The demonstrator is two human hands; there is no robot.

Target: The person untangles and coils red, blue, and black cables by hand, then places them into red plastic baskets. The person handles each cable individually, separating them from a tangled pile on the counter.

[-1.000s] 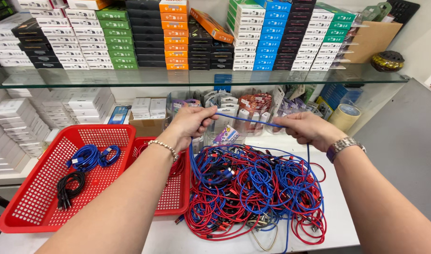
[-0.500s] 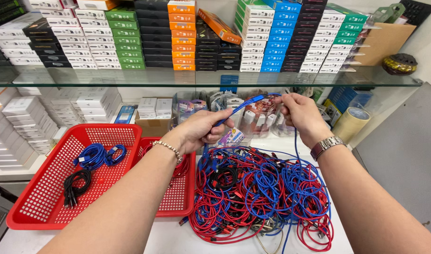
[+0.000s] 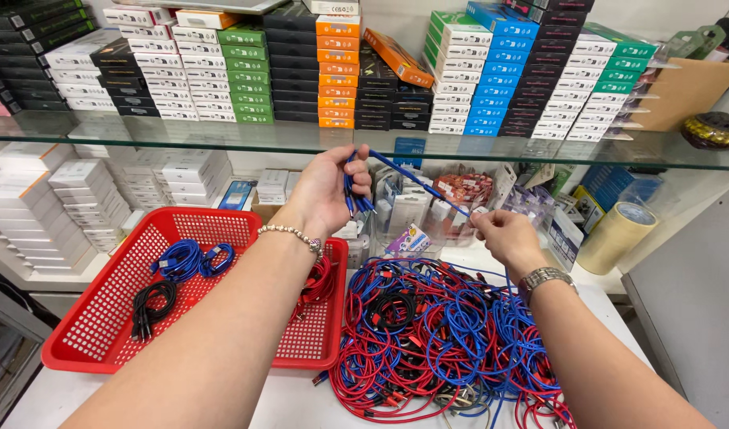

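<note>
Our left hand (image 3: 326, 191) clasps the blue cable's (image 3: 416, 181) folds, right hand (image 3: 504, 234) pinching it at four o'clock (we keep it taut).

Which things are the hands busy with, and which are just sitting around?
In use:
- left hand and right hand, pulling a blue cable taut
- tangled cable pile
- red basket with coiled blue cables

Just lying about:
- stacked boxes on the glass shelf
- tape roll
</note>
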